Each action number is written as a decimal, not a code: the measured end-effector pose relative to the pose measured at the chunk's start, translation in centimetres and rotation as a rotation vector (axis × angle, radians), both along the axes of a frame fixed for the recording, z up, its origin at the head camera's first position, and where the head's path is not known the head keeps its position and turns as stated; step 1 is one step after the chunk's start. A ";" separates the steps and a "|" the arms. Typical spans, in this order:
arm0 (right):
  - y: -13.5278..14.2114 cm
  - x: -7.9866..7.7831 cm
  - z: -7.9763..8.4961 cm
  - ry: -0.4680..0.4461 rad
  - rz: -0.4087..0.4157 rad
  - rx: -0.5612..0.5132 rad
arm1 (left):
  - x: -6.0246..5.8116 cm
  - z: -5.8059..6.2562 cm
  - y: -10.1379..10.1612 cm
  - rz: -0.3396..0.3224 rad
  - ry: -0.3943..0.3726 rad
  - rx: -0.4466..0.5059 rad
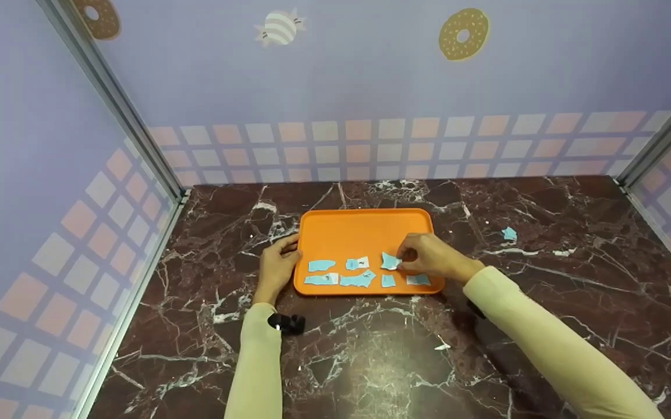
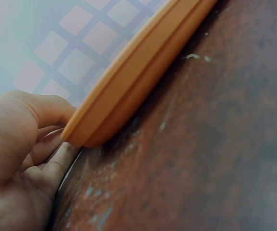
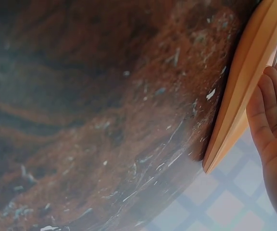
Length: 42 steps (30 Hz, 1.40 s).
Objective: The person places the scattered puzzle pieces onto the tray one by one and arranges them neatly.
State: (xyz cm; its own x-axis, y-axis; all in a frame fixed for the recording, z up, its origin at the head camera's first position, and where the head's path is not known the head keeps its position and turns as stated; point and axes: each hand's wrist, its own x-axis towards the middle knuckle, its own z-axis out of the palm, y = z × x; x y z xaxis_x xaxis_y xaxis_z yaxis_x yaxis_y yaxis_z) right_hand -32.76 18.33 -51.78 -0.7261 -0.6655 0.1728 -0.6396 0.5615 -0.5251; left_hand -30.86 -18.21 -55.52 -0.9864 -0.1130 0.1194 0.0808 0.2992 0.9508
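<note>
An orange tray lies on the dark marbled table, with several torn light-blue paper pieces in two rows along its near side. My left hand grips the tray's left edge; in the left wrist view the thumb lies at the tray rim and fingers reach beneath it. Over the tray's right half, my right hand pinches a torn blue paper piece between thumb and fingertips. The right wrist view shows the right hand beyond the tray's side wall, with the paper hidden.
Another crumpled blue paper scrap lies on the table to the tray's right. A small white scrap is in front of the tray. Patterned purple walls stand at the back and both sides.
</note>
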 end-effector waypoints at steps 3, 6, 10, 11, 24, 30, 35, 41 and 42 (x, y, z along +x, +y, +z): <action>-0.1 0.0 -0.2 0.000 0.010 0.002 | -0.1 -0.1 0.0 0.003 -0.003 -0.006; -0.1 0.0 -0.3 -0.003 0.016 0.005 | -0.1 -0.2 0.1 0.004 -0.006 -0.008; -0.2 0.0 -0.3 0.005 0.024 0.008 | -0.2 -0.2 0.0 0.004 0.004 -0.002; -0.2 0.0 -0.3 0.006 0.027 0.008 | -0.2 -0.3 0.0 0.001 0.012 -0.003; -0.1 0.2 -0.2 0.015 0.069 0.012 | -0.1 -0.2 0.0 0.002 0.019 -0.007; 0.0 0.3 -0.1 0.004 0.069 -0.001 | 0.0 -0.1 0.0 0.005 -0.005 -0.001; 0.4 0.2 0.1 0.005 0.040 -0.002 | 0.0 -0.1 0.0 0.004 -0.003 0.003; 1.5 0.0 0.8 0.036 0.007 0.003 | -0.1 -0.2 -0.1 0.005 0.019 -0.003; 1.7 -0.1 0.9 0.046 0.005 0.005 | -0.1 -0.2 -0.1 0.004 0.020 -0.005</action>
State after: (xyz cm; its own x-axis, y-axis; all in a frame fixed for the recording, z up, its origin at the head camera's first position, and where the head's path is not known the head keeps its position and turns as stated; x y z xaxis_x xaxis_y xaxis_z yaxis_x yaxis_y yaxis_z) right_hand -32.83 20.02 -50.93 -0.7139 -0.6703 0.2025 -0.6660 0.5608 -0.4919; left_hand -30.95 -18.31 -55.73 -0.9833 -0.1165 0.1395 0.0983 0.3046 0.9474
